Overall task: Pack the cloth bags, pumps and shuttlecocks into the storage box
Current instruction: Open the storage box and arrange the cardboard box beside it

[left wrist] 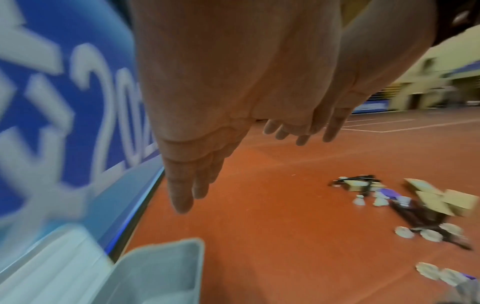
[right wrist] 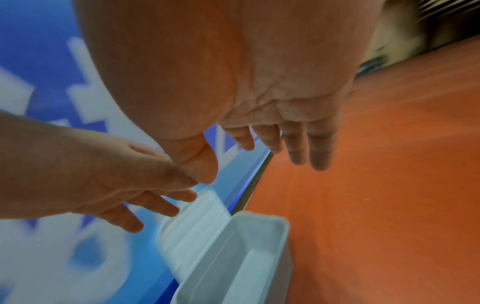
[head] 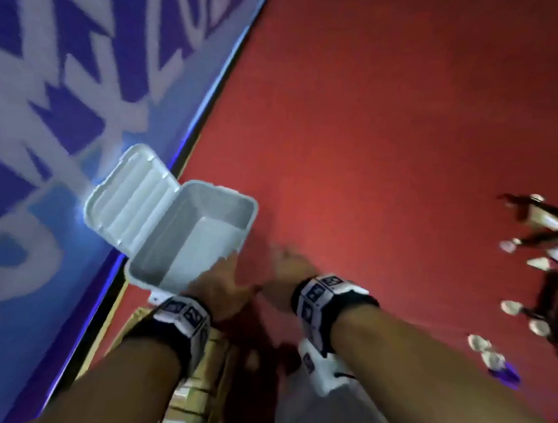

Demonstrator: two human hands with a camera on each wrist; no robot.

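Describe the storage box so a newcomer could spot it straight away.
Find the big blue banner edging the red floor. At its foot stands the storage box, pale grey plastic, nothing visible inside, its ribbed lid tipped back against the banner. Everything else is small clutter, scattered far across the floor.

Both forearms are bare, no sleeves. Each wrist wears a black strap carrying a white band point(head: 322, 293) of square black-and-white coded tags — the left wrist's band point(head: 184, 315) matches. A white housing point(head: 326, 371) with a black mark hangs under the right wrist.
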